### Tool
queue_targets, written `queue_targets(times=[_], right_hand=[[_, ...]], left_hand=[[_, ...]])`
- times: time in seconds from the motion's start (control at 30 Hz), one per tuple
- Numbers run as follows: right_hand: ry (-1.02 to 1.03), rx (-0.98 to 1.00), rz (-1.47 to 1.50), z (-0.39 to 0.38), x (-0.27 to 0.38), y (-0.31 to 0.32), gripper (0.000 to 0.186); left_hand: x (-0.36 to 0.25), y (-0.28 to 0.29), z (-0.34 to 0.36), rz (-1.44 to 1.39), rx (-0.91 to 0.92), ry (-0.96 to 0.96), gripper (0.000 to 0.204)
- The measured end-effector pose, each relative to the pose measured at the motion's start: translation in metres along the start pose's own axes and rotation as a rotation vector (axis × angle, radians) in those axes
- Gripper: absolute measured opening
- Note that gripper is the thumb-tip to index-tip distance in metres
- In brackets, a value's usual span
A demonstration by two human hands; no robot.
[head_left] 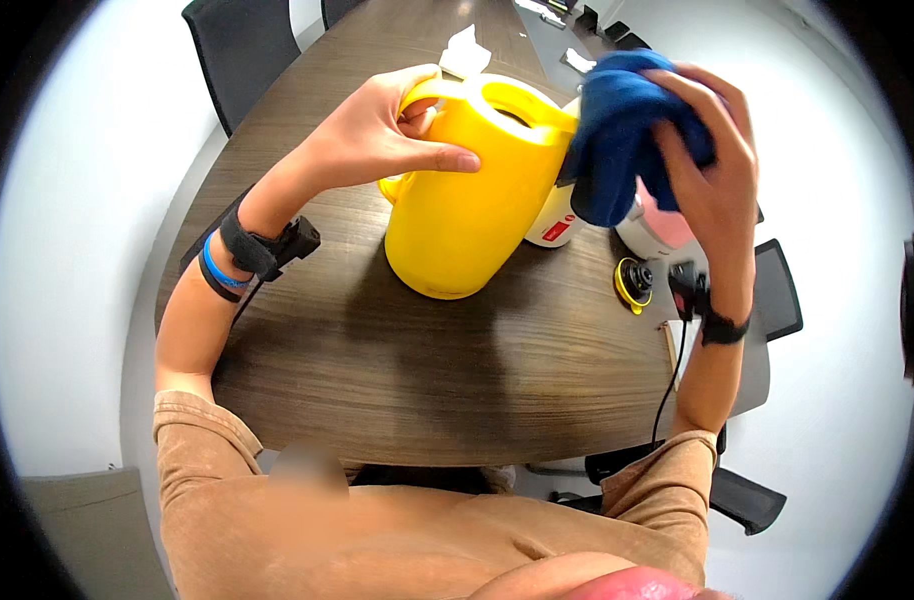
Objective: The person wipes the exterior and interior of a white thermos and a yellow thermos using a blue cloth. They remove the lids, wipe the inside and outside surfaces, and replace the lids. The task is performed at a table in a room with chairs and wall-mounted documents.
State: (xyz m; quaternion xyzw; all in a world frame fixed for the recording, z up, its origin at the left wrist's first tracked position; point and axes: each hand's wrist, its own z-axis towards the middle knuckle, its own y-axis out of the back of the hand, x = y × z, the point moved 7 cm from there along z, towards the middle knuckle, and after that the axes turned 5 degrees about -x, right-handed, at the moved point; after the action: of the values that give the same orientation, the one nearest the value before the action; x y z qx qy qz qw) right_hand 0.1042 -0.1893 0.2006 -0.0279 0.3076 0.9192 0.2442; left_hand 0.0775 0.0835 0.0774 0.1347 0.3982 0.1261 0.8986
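A yellow thermos jug (467, 210), its top opening uncovered, is in front of me over the table. My left hand (397, 135) is closed around its handle near the rim, with the thumb lying along the body. I cannot tell whether the base touches the tabletop. On the right, my right hand (712, 150) grips a bunched blue cloth (622, 135) beside the jug's spout. The cloth hides part of what stands behind it. A black and yellow jug lid (634, 284) lies on the table below my right hand.
Behind the jug stands a white container (552, 222) with a red label. A pink and white container (657, 228) is right of it. A tissue pack (465, 55) stands farther back. A notebook (674, 345) lies at the right edge of the wooden table (427, 400). Dark chairs (242, 60) surround it.
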Motion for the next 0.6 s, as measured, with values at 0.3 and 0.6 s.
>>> queue_targets(times=[0.3, 0.6], right_hand=[[0.279, 0.573, 0.147, 0.054, 0.049, -0.100, 0.062], [0.150, 0.484, 0.555, 0.061, -0.008, -0.077, 0.037]], left_hand=[[-0.006, 0.004, -0.002, 0.000, -0.026, 0.015, 0.047], [-0.006, 0.000, 0.002, -0.034, 0.012, 0.029, 0.046]])
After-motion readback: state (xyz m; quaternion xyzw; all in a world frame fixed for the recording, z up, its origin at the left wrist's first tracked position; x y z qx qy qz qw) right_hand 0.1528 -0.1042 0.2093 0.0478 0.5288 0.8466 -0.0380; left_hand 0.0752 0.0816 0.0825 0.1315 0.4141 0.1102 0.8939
